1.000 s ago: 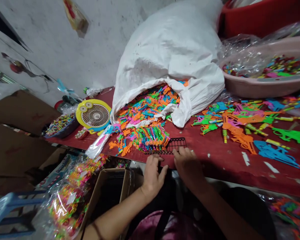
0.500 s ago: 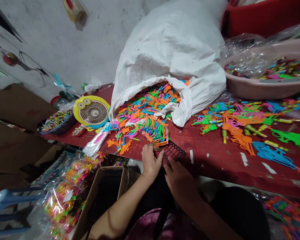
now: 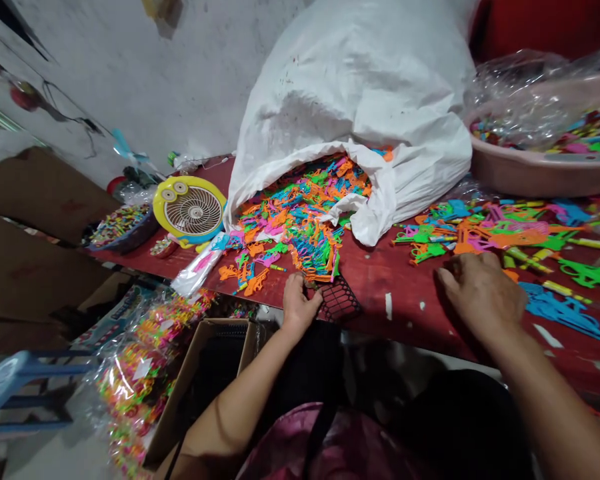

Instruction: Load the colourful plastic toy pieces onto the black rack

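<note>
A black plastic grid (image 3: pixel 340 299) lies at the front edge of the red table, below a heap of small bright plastic toy guns (image 3: pixel 313 247). My left hand (image 3: pixel 300 305) grips the grid's left edge, thumb at the near side and fingers by the heap. To the right, my right hand (image 3: pixel 487 300) is over larger orange toy guns (image 3: pixel 500 233), its thumb spread away from the fingers. The fingertips reach the orange plastic, and the palm hides part of it. A blue toy gun (image 3: pixel 563 310) lies just right of that hand.
A large white sack (image 3: pixel 355 87) spills toy guns onto the red table (image 3: pixel 375 333). A yellow fan (image 3: pixel 193 210) stands left of it. At the right is a pink basin (image 3: pixel 540 170) with small parts. An open cardboard box (image 3: pixel 200 373) and filled plastic bags (image 3: pixel 130 373) are below.
My right hand has left the black grid and moved right to the larger toy guns. My left hand stays at the grid. The view has shifted slightly.
</note>
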A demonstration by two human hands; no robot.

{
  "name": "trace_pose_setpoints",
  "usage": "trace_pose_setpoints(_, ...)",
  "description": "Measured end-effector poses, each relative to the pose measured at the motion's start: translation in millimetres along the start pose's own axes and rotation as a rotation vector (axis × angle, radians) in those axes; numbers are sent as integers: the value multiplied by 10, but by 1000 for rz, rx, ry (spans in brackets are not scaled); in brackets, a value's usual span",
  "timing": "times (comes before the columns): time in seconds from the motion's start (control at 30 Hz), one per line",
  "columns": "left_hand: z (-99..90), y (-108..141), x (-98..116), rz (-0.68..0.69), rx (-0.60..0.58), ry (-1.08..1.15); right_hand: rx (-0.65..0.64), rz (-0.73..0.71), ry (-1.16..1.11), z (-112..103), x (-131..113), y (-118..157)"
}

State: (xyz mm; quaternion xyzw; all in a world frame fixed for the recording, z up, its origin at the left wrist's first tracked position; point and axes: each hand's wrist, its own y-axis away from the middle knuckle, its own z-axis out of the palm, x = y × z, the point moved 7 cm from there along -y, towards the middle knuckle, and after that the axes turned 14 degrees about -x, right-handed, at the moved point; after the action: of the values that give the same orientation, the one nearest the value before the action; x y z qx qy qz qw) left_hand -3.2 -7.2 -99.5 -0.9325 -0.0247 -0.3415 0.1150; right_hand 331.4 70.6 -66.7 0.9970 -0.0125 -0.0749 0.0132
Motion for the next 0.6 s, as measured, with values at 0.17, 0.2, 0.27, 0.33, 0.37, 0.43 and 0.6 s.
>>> trace_pose_setpoints(0.17,-49,-65,-173,101,-83,128,-101,71,-19,48,-21,-65)
trace_pose_setpoints(0.2,-55,-81,-205,107,-102,135,-105,117,-26,42,3,-81)
trace_pose_setpoints(0.27,-64,-112,-263,99,-142,134,-109,184,-22,25,36,-119)
trace_pose_setpoints(0.33,-81,-135,-298,95,-177,136,-119,181,-4,14,29,-164)
trace_pose_setpoints(0.37,-91,-143,-307,100,-192,140,-122,166,0,12,25,-188)
trace_pose_setpoints(0.43,-115,-155,-324,121,-221,153,-116,141,-8,13,54,-230)
trace_pose_setpoints(0.6,-152,-206,-404,171,-329,186,-56,125,-42,52,314,-280)
